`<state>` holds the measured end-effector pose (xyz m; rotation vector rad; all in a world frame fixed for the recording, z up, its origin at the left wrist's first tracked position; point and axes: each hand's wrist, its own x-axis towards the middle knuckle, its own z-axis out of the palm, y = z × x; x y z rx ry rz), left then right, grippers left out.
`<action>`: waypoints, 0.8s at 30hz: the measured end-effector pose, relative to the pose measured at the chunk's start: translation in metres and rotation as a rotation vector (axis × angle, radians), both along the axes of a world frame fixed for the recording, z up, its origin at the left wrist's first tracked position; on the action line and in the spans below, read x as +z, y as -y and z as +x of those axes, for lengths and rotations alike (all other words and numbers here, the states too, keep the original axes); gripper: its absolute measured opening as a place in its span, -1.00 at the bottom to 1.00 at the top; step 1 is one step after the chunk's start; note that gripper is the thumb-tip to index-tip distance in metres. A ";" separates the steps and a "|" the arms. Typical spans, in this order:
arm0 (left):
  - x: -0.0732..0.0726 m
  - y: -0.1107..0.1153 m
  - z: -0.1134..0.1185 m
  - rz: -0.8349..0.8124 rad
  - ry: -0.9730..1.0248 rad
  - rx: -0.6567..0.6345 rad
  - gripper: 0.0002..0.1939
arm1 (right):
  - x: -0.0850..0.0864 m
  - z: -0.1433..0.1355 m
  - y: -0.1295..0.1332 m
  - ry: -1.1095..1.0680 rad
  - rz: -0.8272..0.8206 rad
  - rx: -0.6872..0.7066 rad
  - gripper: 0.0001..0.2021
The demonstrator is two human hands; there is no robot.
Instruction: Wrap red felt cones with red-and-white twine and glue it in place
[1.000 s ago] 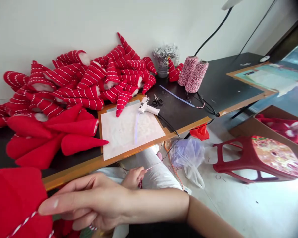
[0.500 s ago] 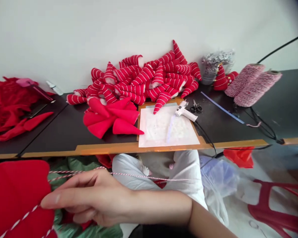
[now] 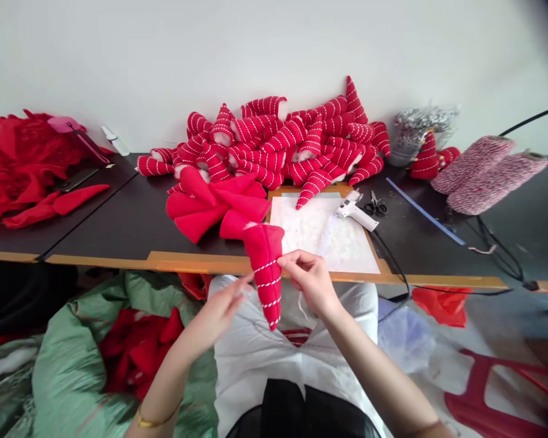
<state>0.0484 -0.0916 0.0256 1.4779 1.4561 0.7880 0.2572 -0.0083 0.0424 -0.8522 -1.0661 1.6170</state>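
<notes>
At the centre of the frame, in front of the edge of the black tabletop (image 3: 128, 225), a seated person in white trousers (image 3: 251, 371) holds a red fabric cone (image 3: 263, 246), wide end up, tip down. Red-and-white cord (image 3: 268, 283) crosses its lower part in about four slanting bands. The right hand (image 3: 313, 280) pinches the cone's right edge between thumb and fingertips, beside the topmost band. The left hand (image 3: 221, 310), just left of the cone, is blurred; from here I cannot tell whether it touches the cone or is closed on anything.

If the right hand's pinch loosened, the bands could slacken and slip toward the narrow tip; a jerky pull might space them unevenly, and the loose strand (image 3: 301, 306) hanging below that hand could snag.

Counted: one cone held; about six plain red cones (image 3: 201, 210) left of centre; more than twenty striped cones (image 3: 283, 137) behind, too overlapped to number exactly. Right of centre: one white glue gun (image 3: 357, 212), one pair of scissors (image 3: 374, 207), one pale blue strip (image 3: 425, 211). Upper right: two cord spools (image 3: 474, 163), one tub of silvery bits (image 3: 398, 153).
</notes>
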 end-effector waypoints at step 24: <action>0.004 -0.054 0.078 -0.403 1.006 0.416 -0.52 | -0.008 0.034 0.002 0.250 -0.016 0.201 -0.67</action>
